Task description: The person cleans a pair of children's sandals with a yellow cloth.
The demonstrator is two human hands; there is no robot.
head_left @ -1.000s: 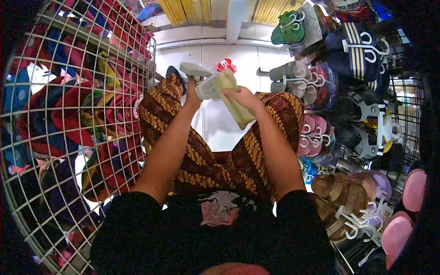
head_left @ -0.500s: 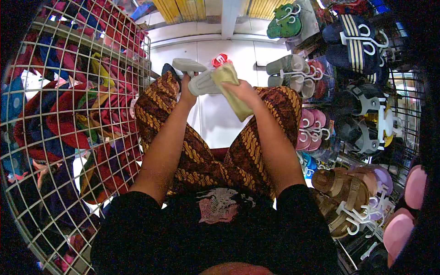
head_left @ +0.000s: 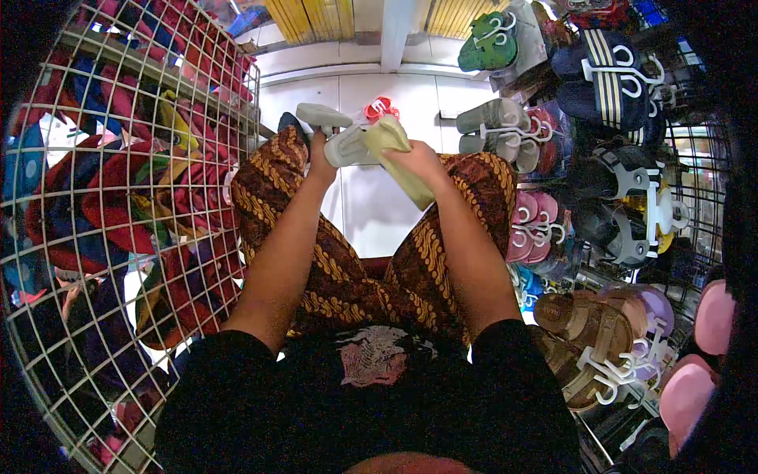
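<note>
Holds a pair of pale grey sandals [head_left: 345,148] in the left hand [head_left: 320,159], out in front between the knees, with one sandal tipped away to the left and the other reaching toward the right hand [head_left: 420,162]. Cannot make out most of the left fingers behind the sandals. Grips an olive-yellow cloth [head_left: 412,186] in the right hand, overlapping the right end of the nearer sandal with its upper part.

Has a small red-and-white item [head_left: 380,109] in view just beyond the sandals. Sits with knees apart in brown-and-gold patterned trousers [head_left: 272,189] above a white tiled floor [head_left: 379,221].

Faces a pale post [head_left: 393,35] and yellow slatted panels [head_left: 308,17] at the far side. Has a white wire grid [head_left: 134,170] close on the left, with red, blue and pink fabric goods [head_left: 114,207] behind. Has footwear on white hangers at the right: green sandals [head_left: 488,47], navy striped slides [head_left: 604,87], pink slippers [head_left: 533,227] and brown sandals [head_left: 588,328].
</note>
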